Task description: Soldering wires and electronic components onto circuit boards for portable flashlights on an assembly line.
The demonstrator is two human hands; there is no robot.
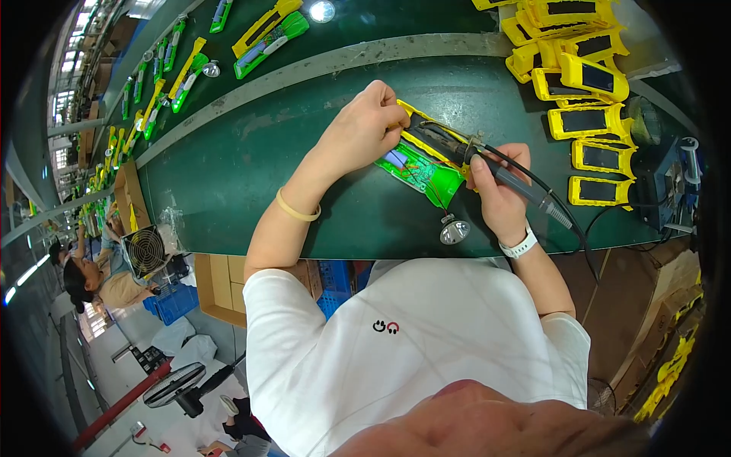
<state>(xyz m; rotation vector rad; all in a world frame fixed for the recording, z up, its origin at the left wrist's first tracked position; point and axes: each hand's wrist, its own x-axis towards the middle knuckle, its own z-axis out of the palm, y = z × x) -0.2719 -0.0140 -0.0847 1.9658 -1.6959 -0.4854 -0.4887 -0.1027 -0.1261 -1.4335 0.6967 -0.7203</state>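
My right hand [502,186] grips the dark grey handle of a soldering iron [525,189], which slants up and left over the work. A black cable loops beside it. With pinched fingers, my left hand [365,126] holds the far-left end of a yellow casing [407,108] with a dark panel; its fingertips are partly hidden. Against that casing lies a green casing [438,186] with a green circuit board, thin wires and a bluish cylindrical cell [396,158]. A round reflector lamp [454,230] hangs from wires near the table's front edge.
Yellow casings with dark panels [598,118] are piled and lined up at the right, beside a dark blue box-shaped device [659,186]. Beyond a metal rail [327,67] lie several green and yellow assemblies [270,46]. A boxy fan [145,251] and another person [114,282] are at the left.
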